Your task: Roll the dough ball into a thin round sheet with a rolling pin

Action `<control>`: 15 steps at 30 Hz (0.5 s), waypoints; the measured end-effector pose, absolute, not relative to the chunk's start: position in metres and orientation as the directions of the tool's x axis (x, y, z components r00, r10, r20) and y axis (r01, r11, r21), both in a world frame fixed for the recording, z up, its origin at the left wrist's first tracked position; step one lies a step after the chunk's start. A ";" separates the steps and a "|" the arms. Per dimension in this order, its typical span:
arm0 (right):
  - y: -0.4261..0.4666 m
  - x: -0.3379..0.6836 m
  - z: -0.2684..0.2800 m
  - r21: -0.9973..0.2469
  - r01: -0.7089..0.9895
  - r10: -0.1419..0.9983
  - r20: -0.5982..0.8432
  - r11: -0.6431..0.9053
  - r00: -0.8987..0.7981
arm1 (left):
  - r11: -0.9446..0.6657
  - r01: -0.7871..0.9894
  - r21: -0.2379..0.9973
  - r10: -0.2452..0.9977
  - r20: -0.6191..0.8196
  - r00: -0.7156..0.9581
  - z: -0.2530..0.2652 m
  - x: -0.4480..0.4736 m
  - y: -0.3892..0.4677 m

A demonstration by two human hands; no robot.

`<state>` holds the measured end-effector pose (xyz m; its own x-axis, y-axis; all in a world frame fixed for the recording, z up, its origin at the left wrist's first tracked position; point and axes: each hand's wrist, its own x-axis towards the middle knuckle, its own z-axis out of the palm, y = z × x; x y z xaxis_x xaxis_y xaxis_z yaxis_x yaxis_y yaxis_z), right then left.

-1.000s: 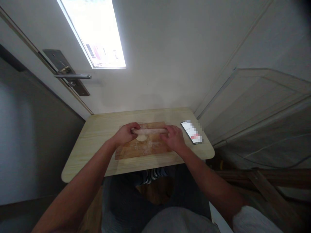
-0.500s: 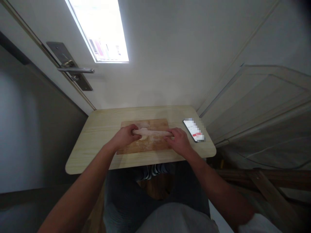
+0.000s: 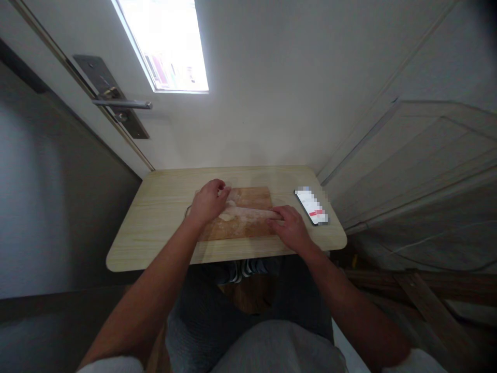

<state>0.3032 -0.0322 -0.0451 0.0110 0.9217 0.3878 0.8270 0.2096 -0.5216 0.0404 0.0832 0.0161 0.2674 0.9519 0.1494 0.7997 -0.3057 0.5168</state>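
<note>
A wooden rolling pin [image 3: 252, 212] dusted with flour lies across a floured wooden cutting board [image 3: 252, 230]. My right hand [image 3: 289, 225] is closed around the pin's right end. Off the pin, my left hand [image 3: 210, 201] hovers over the far left part of the board, fingers bent and thumb a little apart, with nothing visible between them. It covers the pin's left end. A small flat piece of pale dough [image 3: 225, 217] lies on the board just below the pin, near my left wrist. Another whitish patch shows beyond the pin, partly hidden.
The board rests on a small light-wood table [image 3: 155, 207] with rounded corners. A phone [image 3: 311, 206] with a lit screen lies right of the board. Behind the table stands a white door [image 3: 252, 103] with a metal handle [image 3: 122, 104]. My legs are under the table's near edge.
My left hand has let go of the rolling pin's left end and moved up and away across the board. My right hand stays on the right end. The view has shifted slightly.
</note>
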 end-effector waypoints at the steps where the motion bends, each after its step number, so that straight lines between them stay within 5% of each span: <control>1: -0.033 0.303 -0.045 -0.524 0.827 0.923 0.385 0.204 0.017 | -0.329 0.796 0.508 0.944 0.153 0.293 0.012 0.045 0.087; 15: -0.046 0.288 -0.055 -0.553 0.822 0.905 0.406 0.136 0.124 | -0.401 0.795 0.455 0.910 0.103 0.401 -0.022 0.042 0.081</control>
<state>0.2876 -0.0462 -0.0546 0.1238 0.9054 0.4061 0.8219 0.1358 -0.5533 0.0419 0.0805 -0.0220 0.4006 0.9105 0.1027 0.7951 -0.4012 0.4548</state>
